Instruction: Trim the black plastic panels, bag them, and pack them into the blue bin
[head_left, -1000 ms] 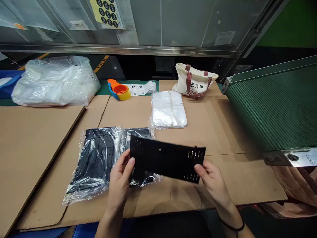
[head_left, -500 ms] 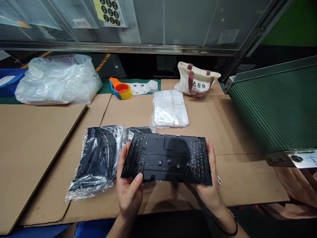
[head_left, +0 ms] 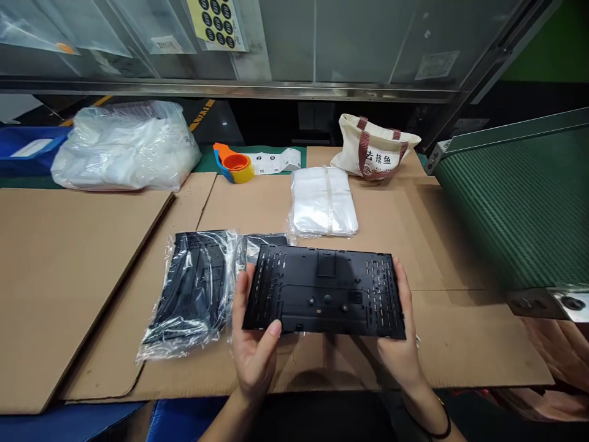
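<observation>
A black plastic panel (head_left: pixel 324 294) with slotted vents at both ends is held up between my two hands, tilted towards me. My left hand (head_left: pixel 257 347) grips its left end, the thumb on the near face and the fingers behind. Around the right end closes my right hand (head_left: pixel 400 344), its thumb mostly hidden under the panel. Behind and left of the panel lie black panels in clear plastic bags (head_left: pixel 196 288), partly covered by my left hand and the held panel. Beyond it rests a banded stack of clear plastic bags (head_left: pixel 313 202).
Cardboard sheets (head_left: pixel 469 344) cover the table, with a thicker sheet (head_left: pixel 78 258) on the left. A green conveyor belt (head_left: pixel 519 202) stands at the right. At the back are a large plastic bag (head_left: pixel 129 147), colourful tape rolls or cups (head_left: pixel 235 166) and a cloth tote bag (head_left: pixel 375 150).
The whole view has shifted, so things on the table appear slightly further right. The panel stays in both hands, with its tilt nearly the same.
</observation>
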`<state>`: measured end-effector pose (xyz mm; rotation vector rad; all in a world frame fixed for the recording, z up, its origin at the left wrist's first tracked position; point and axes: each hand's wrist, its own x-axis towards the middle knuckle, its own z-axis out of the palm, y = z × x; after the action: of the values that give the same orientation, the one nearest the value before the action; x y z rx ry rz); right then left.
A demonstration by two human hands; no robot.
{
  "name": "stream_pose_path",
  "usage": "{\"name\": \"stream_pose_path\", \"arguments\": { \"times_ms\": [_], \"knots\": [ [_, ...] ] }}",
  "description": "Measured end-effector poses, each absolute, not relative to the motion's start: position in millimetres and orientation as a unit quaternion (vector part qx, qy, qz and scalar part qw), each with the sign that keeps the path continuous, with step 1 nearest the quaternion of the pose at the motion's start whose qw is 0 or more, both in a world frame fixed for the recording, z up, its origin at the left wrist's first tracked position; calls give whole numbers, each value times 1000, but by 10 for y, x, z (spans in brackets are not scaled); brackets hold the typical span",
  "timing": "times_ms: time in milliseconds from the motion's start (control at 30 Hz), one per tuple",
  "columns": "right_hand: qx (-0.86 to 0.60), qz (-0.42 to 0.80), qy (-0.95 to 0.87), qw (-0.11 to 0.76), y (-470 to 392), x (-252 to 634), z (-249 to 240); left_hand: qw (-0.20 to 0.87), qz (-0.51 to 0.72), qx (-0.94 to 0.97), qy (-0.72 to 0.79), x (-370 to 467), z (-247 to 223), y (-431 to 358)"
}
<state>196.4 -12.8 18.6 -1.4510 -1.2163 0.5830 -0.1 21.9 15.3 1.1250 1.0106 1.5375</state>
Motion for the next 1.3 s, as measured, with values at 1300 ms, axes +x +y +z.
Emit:
{"name": "stream_pose_path", "arguments": {
  "times_ms": [1300],
  "knots": [
    [-573,364,-103,727,-76,2445,-5,-63,-29,946,315,800,1003,1939]
  ]
}}
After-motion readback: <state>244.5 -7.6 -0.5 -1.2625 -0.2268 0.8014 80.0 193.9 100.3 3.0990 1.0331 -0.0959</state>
